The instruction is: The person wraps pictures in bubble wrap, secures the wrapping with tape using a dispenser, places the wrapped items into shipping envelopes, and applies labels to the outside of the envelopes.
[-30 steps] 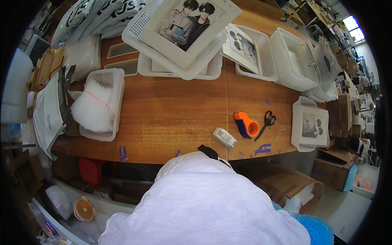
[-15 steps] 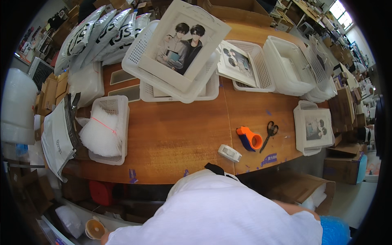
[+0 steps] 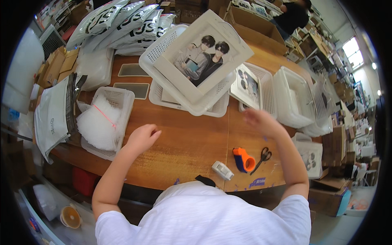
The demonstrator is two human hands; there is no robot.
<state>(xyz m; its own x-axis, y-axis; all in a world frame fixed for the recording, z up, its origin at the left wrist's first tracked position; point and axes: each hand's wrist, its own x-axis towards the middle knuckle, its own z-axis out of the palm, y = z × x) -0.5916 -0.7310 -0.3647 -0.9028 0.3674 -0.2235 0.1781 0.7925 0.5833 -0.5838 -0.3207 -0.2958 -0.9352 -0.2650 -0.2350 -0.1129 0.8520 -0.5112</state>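
Observation:
My left hand (image 3: pixel 143 137) hovers above the wooden table, its fingers loosely bent and holding nothing visible. It is nearest the white basket (image 3: pixel 129 107) with a stack of white foam sheets (image 3: pixel 98 126) tied by a pink band. Reaching forward, my right hand (image 3: pixel 258 120) is blurred by motion, fingers extended, just in front of a framed-looking print (image 3: pixel 247 87) in a white basket (image 3: pixel 268 94). A larger flat pale box with a picture of two figures (image 3: pixel 200 57) lies tilted on stacked white baskets (image 3: pixel 196 110) between and beyond my hands.
On the table's near right lie an orange and blue tape dispenser (image 3: pixel 243 160), black scissors (image 3: pixel 261 160) and a small white dispenser (image 3: pixel 223 170). Clear plastic bins (image 3: pixel 292 102) stand at right, silvery mailing bags (image 3: pixel 102 24) at back left. Someone in dark clothes (image 3: pixel 292 18) is far off.
Both my hands and forearms have come into view over the table, the right one reaching toward the print. The view has shifted; a person now shows in the background.

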